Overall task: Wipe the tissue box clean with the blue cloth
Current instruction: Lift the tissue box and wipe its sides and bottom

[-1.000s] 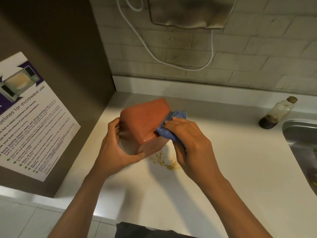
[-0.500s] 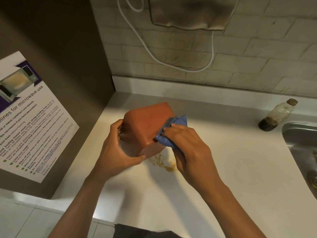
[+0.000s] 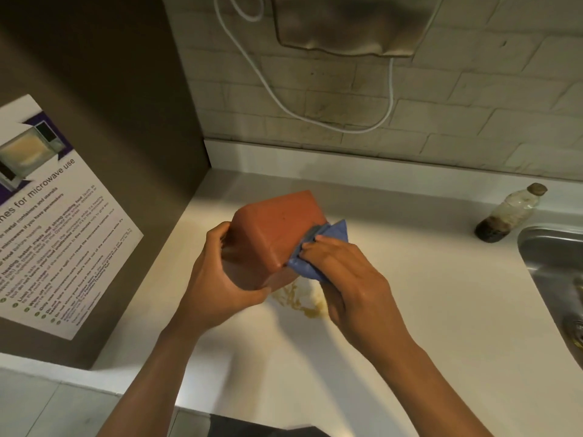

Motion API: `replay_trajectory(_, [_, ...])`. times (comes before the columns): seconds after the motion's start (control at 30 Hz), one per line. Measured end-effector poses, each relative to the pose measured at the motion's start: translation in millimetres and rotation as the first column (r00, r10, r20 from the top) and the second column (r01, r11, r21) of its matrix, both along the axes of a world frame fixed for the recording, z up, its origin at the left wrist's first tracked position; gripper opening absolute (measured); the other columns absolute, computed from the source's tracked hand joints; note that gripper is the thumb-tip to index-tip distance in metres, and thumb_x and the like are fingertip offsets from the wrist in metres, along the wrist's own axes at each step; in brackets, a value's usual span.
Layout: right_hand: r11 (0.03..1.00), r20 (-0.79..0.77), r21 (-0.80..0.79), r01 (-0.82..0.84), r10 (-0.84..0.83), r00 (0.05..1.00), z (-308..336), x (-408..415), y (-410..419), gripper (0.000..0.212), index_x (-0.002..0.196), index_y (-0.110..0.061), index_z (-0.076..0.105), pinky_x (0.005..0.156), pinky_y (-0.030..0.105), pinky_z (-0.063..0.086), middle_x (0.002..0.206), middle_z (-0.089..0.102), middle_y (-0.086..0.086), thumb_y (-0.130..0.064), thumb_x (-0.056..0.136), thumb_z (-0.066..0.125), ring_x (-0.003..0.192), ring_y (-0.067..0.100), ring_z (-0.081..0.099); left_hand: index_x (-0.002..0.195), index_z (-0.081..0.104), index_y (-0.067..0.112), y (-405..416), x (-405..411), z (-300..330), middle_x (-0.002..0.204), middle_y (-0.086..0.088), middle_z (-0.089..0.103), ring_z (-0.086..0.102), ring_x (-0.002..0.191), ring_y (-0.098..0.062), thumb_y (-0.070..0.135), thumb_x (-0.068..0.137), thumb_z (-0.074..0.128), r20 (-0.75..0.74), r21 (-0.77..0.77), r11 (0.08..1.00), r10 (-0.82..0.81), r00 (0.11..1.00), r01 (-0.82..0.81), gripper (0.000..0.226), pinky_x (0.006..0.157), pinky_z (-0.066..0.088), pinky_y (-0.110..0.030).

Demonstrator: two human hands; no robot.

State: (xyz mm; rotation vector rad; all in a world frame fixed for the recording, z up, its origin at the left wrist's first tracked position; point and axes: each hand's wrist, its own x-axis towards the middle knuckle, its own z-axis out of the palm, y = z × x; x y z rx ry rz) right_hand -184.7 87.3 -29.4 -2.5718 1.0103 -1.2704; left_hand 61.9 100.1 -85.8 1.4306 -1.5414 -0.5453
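A terracotta-red tissue box (image 3: pixel 277 228) is held tilted above the white counter (image 3: pixel 426 310), near the back left corner. My left hand (image 3: pixel 220 279) grips its left and lower side, thumb under the front face. My right hand (image 3: pixel 350 279) presses a folded blue cloth (image 3: pixel 318 257) against the box's right side, fingers flat on the cloth. The box's right face is hidden behind the cloth and hand.
A yellowish spill (image 3: pixel 303 301) stains the counter under the box. A dirty small bottle (image 3: pixel 511 212) stands at the back right beside a steel sink (image 3: pixel 555 269). A brown panel with a microwave notice (image 3: pixel 47 216) walls the left side. A white cable (image 3: pixel 315 118) hangs on the brick wall.
The box has turned slightly in my left hand and the cloth has slid along its right side toward the near corner.
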Motion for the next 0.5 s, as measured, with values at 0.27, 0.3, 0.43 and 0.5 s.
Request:
replay_trajectory(0.27, [1.0, 0.067, 0.012, -0.011, 0.01, 0.998, 13.5, 13.1, -8.0, 0.019, 0.116, -0.009, 0.068, 0.102, 0.024, 0.043, 0.114, 0.066, 0.001, -0.012, 0.099, 0.059, 0.112, 0.015, 0.058, 0.146, 0.034, 0.041, 0.3, -5.6, 0.8, 0.14, 0.019, 0.051, 0.059, 0.123, -0.011, 0.055, 0.045, 0.1, -0.022, 0.006, 1.0, 0.009, 1.0, -0.009, 0.122, 0.094, 0.058, -0.039])
replay_trajectory(0.3, [1.0, 0.048, -0.006, -0.026, 0.026, 0.999, 10.3, 16.5, -3.3, 0.02, 0.117, -0.009, 0.067, 0.102, 0.024, 0.043, 0.115, 0.065, 0.002, -0.01, 0.097, 0.062, 0.113, 0.016, 0.058, 0.144, 0.034, 0.044, -0.3, -4.6, 1.5, 0.139, 0.02, 0.052, 0.06, 0.122, -0.01, 0.053, 0.045, 0.1, -0.02, 0.005, 1.0, 0.009, 1.0, -0.009, 0.119, 0.094, 0.059, -0.04])
replay_trajectory(0.43, [0.999, -0.024, 0.018, -0.032, 0.032, 0.999, -3.0, 3.3, 1.2, 0.026, 0.118, -0.009, 0.066, 0.101, 0.029, 0.046, 0.119, 0.065, 0.001, -0.004, 0.092, 0.067, 0.115, 0.017, 0.058, 0.139, 0.029, 0.056, 2.0, -0.8, 5.8, 0.134, 0.032, 0.047, 0.056, 0.118, 0.003, 0.061, 0.043, 0.096, 0.033, 0.005, 1.0, -0.001, 0.999, 0.0, 0.117, 0.083, 0.051, -0.011])
replay_trajectory(0.5, [0.998, -0.002, 0.062, -0.003, 0.003, 1.0, -2.3, -7.0, -6.1, 0.022, 0.117, -0.01, 0.068, 0.098, 0.03, 0.047, 0.117, 0.066, 0.0, -0.008, 0.097, 0.061, 0.113, 0.015, 0.058, 0.139, 0.029, 0.055, 4.3, -0.2, 5.4, 0.134, 0.029, 0.049, 0.056, 0.118, 0.002, 0.06, 0.042, 0.097, 0.033, 0.026, 1.0, 0.007, 0.999, -0.008, 0.119, 0.081, 0.048, -0.011])
